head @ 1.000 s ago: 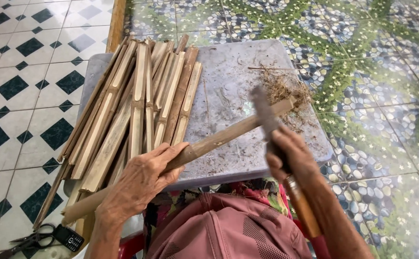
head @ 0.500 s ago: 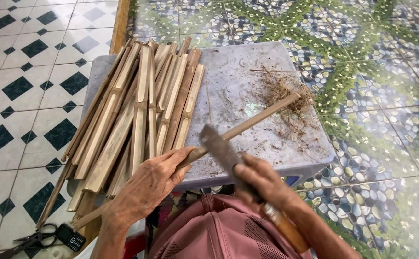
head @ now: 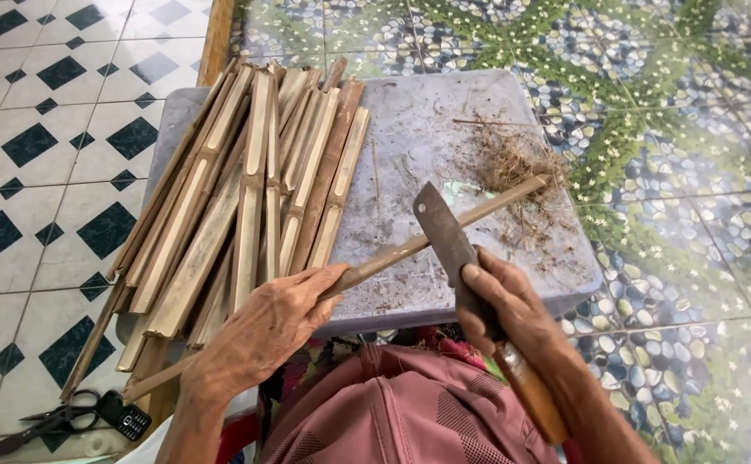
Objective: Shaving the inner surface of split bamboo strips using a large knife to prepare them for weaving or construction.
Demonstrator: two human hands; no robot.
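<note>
Gripping a wooden-handled knife [head: 465,283], the right hand [head: 508,309] is closed around the top of the handle, thumb along the back of the dark blade, whose blunt tip points up and away over the grey board [head: 444,129]. The left hand [head: 259,331] is closed around a long bamboo strip [head: 444,228], pinching it near its lower end; the strip runs slantwise across the board, its far end lying at the board's right side in a heap of fibre shavings [head: 513,159]. The blade lies across the strip, at about its middle.

By the look of it, the work in hand is shaving the strip, with the blade at the near end of a stroke. A next stroke would call for the left hand to hold the strip steady against the board while the blade is set at a shallow angle and pushed away along the strip toward the shavings.

On the left half of the board lies a pile of split bamboo slats [head: 246,198]. Scissors [head: 45,421] lie on the tiled floor off the board's near left corner.

Compared with a second ago, the knife has come back from the strip's far end toward the body, and the strip has slid further up onto the board.
</note>
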